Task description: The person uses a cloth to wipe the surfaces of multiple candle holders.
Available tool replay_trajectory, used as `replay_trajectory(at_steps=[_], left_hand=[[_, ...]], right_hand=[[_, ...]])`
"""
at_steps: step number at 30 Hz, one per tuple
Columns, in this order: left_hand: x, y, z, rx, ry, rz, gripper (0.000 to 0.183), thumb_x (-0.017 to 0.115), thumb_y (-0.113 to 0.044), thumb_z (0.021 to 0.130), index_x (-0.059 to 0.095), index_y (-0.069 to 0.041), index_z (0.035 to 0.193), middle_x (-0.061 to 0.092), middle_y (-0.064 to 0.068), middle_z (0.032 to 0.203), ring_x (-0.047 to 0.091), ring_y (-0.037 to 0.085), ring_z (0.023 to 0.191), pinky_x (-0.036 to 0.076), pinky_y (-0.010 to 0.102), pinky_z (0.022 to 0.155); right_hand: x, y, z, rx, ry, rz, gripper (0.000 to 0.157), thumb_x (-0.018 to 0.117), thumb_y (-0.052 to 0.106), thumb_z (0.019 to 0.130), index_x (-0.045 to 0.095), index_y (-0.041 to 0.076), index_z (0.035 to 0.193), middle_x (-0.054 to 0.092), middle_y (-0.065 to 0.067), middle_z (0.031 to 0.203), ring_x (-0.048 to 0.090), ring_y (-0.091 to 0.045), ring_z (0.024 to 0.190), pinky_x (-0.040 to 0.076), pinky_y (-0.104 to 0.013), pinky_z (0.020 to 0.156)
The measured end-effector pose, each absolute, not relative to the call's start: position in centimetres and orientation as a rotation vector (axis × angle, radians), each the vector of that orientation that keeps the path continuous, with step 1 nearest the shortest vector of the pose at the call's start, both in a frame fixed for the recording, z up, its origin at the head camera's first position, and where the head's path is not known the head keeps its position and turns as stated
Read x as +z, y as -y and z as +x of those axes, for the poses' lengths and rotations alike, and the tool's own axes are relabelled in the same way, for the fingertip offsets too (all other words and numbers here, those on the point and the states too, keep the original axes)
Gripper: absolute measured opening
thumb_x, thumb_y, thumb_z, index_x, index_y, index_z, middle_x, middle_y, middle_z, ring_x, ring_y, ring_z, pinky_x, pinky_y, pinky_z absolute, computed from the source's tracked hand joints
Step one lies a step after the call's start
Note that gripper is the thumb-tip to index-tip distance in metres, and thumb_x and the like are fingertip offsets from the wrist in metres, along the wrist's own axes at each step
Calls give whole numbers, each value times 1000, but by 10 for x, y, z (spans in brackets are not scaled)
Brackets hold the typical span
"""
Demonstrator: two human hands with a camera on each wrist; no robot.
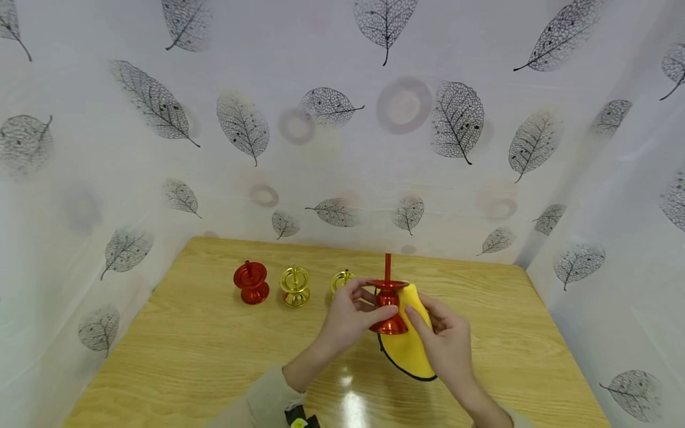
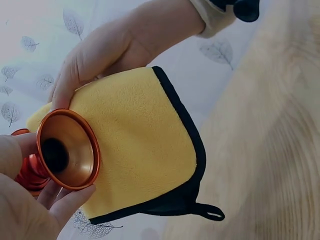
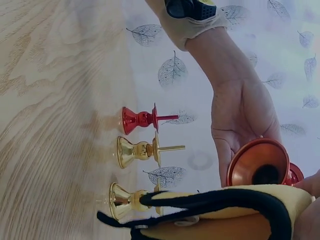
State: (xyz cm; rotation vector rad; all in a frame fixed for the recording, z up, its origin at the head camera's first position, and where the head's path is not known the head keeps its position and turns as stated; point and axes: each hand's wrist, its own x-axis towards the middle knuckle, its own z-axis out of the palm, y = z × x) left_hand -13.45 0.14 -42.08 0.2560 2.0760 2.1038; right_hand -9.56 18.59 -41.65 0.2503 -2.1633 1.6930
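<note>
My left hand (image 1: 345, 315) grips a shiny red candle holder (image 1: 389, 321) by its waist and base, lifted over the table with its spike pointing up. In the left wrist view its hollow base (image 2: 75, 150) faces the camera. A yellow cloth (image 1: 409, 351) with black edging is pinched in my right hand (image 1: 449, 339), thumb in front, and lies against the holder's right side. The cloth's lower part hangs down, and a black loop (image 2: 210, 212) sticks out at its corner.
On the wooden table (image 1: 214, 356), a red candle holder (image 1: 251, 282) and two gold ones, one in the middle (image 1: 295, 286) and one partly behind my left hand (image 1: 341, 278), stand in a row at the back left. A leaf-printed curtain (image 1: 342, 160) encloses the back and sides.
</note>
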Motion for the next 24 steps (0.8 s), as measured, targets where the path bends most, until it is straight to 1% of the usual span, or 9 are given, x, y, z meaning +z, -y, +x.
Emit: replay_trajectory(at_steps=[2, 3, 8, 11, 16, 19, 20, 22, 24], left_hand=[[-420, -3, -134, 2103, -2102, 268, 53, 87, -21, 88, 63, -5, 133, 73, 16, 104, 72, 15, 84, 66, 33, 71], [-420, -3, -135, 2099, -2122, 275, 53, 87, -22, 87, 63, -5, 132, 73, 16, 104, 72, 16, 85, 66, 32, 70], [-420, -5, -135, 2073, -2222, 302, 53, 88, -21, 86, 64, -5, 131, 73, 16, 103, 72, 17, 86, 65, 29, 70], [-420, -5, -135, 2071, -2235, 314, 53, 88, -19, 86, 64, -4, 130, 73, 17, 104, 72, 18, 86, 65, 29, 70], [-422, -3, -136, 2076, -2168, 326, 52, 87, -20, 88, 64, -6, 132, 73, 17, 105, 72, 17, 85, 65, 30, 72], [-422, -1, -135, 2082, -2107, 337, 51, 85, -21, 89, 64, -9, 134, 74, 16, 106, 72, 17, 86, 66, 31, 73], [-422, 0, -134, 2087, -2084, 344, 50, 85, -21, 90, 64, -9, 134, 74, 17, 106, 72, 17, 86, 66, 32, 74], [-421, 1, -133, 2092, -2040, 355, 50, 85, -20, 90, 64, -11, 135, 74, 17, 107, 73, 16, 87, 66, 33, 77], [-420, 1, -131, 2098, -1995, 358, 51, 85, -19, 89, 65, -12, 135, 75, 18, 108, 73, 15, 87, 66, 33, 79]], right_hand=[[-417, -185, -94, 1612, 2139, 322, 27, 71, -13, 91, 73, -13, 118, 75, -32, 112, 74, 5, 98, 63, -20, 72], [-418, -185, -94, 1562, 2128, 363, 27, 71, -15, 90, 73, -13, 117, 75, -33, 111, 74, 6, 98, 63, -19, 72], [-418, -184, -90, 1348, 2092, 520, 33, 73, -24, 82, 75, -11, 112, 77, -30, 105, 70, 11, 104, 61, -13, 75], [-416, -184, -89, 1295, 2068, 558, 36, 74, -26, 79, 76, -9, 111, 78, -29, 104, 69, 12, 103, 60, -11, 75], [-415, -186, -89, 1345, 2022, 575, 38, 72, -27, 79, 74, -10, 113, 76, -32, 103, 71, 10, 101, 61, -13, 73], [-417, -188, -91, 1405, 2018, 556, 35, 71, -25, 82, 73, -11, 114, 77, -31, 102, 73, 9, 95, 61, -14, 68], [-418, -189, -92, 1432, 2023, 541, 33, 71, -24, 83, 73, -11, 114, 78, -27, 102, 74, 8, 93, 61, -15, 66], [-421, -191, -94, 1503, 2035, 505, 29, 70, -21, 86, 73, -11, 113, 81, -14, 103, 75, 5, 89, 61, -16, 63], [-423, -193, -97, 1607, 2043, 458, 25, 69, -19, 90, 72, -11, 113, 81, -1, 104, 77, 1, 87, 62, -18, 64]])
